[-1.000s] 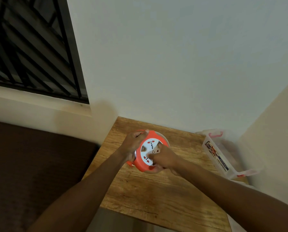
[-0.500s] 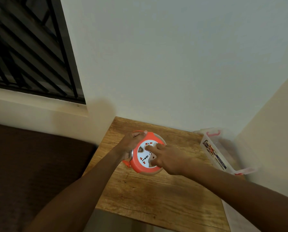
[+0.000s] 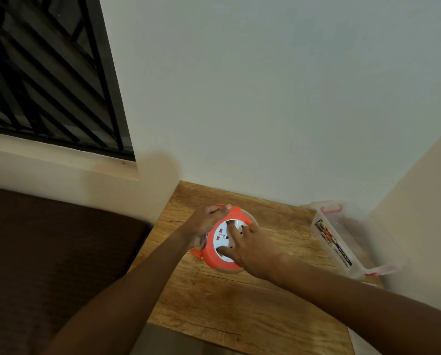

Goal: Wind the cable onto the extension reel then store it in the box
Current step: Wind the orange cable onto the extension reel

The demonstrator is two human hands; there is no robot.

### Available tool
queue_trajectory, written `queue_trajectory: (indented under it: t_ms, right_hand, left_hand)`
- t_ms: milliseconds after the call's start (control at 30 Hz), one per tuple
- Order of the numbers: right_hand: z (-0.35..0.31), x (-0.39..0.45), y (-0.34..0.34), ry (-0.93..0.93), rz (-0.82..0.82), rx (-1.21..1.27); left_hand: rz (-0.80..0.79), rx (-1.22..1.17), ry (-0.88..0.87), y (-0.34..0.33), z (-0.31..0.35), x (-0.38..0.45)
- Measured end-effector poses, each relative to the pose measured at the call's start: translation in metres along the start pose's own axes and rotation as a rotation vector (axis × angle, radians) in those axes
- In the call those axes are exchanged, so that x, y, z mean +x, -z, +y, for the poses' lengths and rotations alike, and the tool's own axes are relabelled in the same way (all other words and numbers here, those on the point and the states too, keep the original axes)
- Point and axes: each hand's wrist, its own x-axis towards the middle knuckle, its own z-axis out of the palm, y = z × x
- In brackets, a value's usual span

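Note:
An orange extension reel [image 3: 215, 260] with a white socket face sits on the wooden table [image 3: 239, 303], tilted toward me. My left hand [image 3: 204, 224] grips the reel's left rim, thumb on the top edge. My right hand [image 3: 250, 248] lies over the white face with fingers spread and pressing on it. The cable itself is hidden. A clear plastic box [image 3: 342, 242] with red latches stands open at the table's right edge, apart from the reel.
The table stands in a corner, with white walls behind and to the right. A dark brown cushion [image 3: 47, 252] lies left of the table. A barred window [image 3: 42, 73] is at the upper left.
My right hand has shifted across the socket face, fingers now spread further up and left. The reel's face has turned. My left hand stays on the rim.

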Motion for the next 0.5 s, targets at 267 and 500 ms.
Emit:
queue_trajectory:
  t_ms: [267, 500]
  right_hand:
    - [-0.002, 0.016, -0.001, -0.378, -0.036, 0.581]
    - [0.001, 0.005, -0.003, -0.33, -0.009, 0.459]
  left_hand:
    - [0.067, 0.002, -0.036, -0.003, -0.009, 0.003]
    - [0.06, -0.022, -0.011, -0.002, -0.009, 0.004]
